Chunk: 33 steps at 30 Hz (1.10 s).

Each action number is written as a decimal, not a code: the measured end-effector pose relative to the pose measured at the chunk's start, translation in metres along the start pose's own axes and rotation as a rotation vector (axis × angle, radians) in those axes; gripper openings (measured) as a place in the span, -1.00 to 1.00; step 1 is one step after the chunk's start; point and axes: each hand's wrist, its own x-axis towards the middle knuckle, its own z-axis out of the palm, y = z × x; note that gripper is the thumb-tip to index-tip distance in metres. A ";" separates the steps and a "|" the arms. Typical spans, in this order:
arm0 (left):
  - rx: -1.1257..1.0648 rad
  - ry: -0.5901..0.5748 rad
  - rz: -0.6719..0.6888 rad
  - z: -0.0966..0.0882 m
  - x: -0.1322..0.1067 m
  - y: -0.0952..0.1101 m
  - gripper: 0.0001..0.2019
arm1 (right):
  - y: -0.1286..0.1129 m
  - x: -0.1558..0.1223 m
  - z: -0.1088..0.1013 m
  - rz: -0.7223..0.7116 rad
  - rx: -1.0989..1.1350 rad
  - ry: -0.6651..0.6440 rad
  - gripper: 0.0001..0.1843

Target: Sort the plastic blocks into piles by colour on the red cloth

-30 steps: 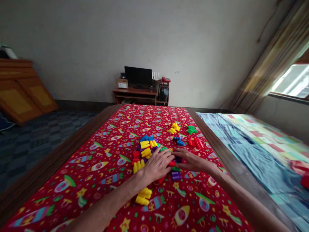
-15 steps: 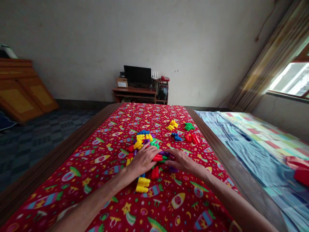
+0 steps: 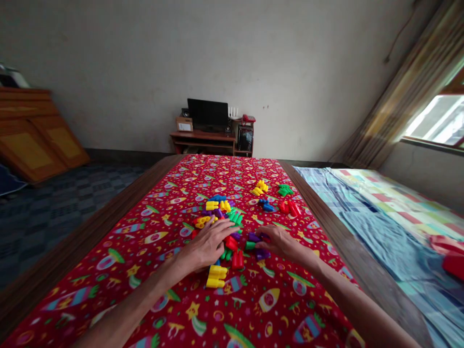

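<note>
A heap of coloured plastic blocks (image 3: pixel 221 217) lies in the middle of a table under a red rocket-print cloth (image 3: pixel 152 270). My left hand (image 3: pixel 205 245) rests flat on the near side of the heap, fingers stretched over yellow, green and red blocks. My right hand (image 3: pixel 279 241) lies on the cloth just right of the heap, fingers curled toward purple blocks (image 3: pixel 258 245); whether it grips one I cannot make out. A yellow block (image 3: pixel 216 277) lies close to my left wrist, and a red block (image 3: pixel 237 260) sits between my hands.
Farther back right sit small sorted groups: yellow blocks (image 3: pixel 259 188), green blocks (image 3: pixel 285 190), blue blocks (image 3: pixel 267 206), red blocks (image 3: pixel 290 208). A bed with a striped sheet (image 3: pixel 380 217) adjoins the table's right edge. A desk with a monitor (image 3: pixel 208 116) stands at the far wall.
Both hands have drawn back toward me and spread the heap. Blocks that were bunched under my fingers now lie scattered between and before the hands.
</note>
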 end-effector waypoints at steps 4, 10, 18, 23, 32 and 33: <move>-0.023 0.131 -0.013 -0.014 0.007 -0.006 -0.48 | 0.001 0.004 -0.002 0.052 0.082 -0.045 -0.84; -0.004 0.359 -0.132 -0.022 0.007 -0.038 -0.59 | -0.006 0.003 0.004 -0.058 -0.048 -0.013 -0.85; -0.274 0.554 -0.625 0.019 -0.024 -0.102 -0.54 | 0.052 -0.028 -0.013 0.112 -0.113 0.224 -0.81; -0.345 0.570 -0.651 0.035 -0.029 -0.122 -0.51 | 0.080 -0.055 -0.024 0.120 -0.112 0.229 -0.81; -0.315 0.539 -0.618 0.037 -0.030 -0.119 -0.52 | 0.067 -0.051 -0.044 0.153 -0.054 0.289 -0.59; -0.316 0.534 -0.617 0.036 -0.030 -0.118 -0.52 | 0.060 -0.048 -0.047 0.171 -0.043 0.301 -0.60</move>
